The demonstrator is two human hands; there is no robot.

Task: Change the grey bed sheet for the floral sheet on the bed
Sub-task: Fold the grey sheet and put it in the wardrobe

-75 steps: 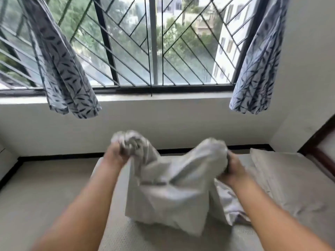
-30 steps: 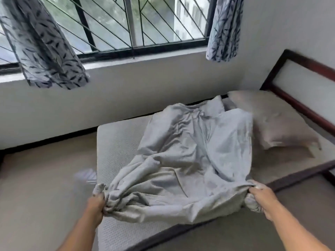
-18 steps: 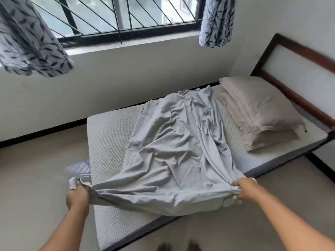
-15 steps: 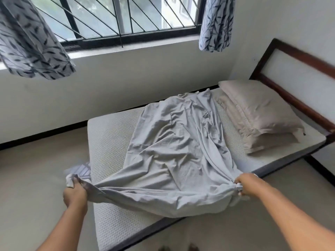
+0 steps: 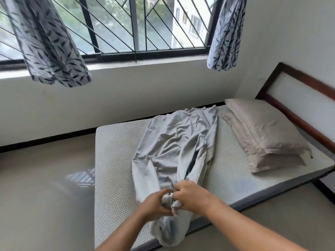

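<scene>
**Mostly matt cloth, a little shine**

The grey sheet is soft, matt cloth, heavily creased. The mattress has a white matt cover with a fine honeycomb texture and a darker grey band along its side. The pillow is smooth beige cloth with a stitched border. The headboard is dark polished wood around a pale panel. The curtains are thin leaf-printed cloth. The window bars look like dark painted metal. The floor is glossy and mirrors the window.
</scene>
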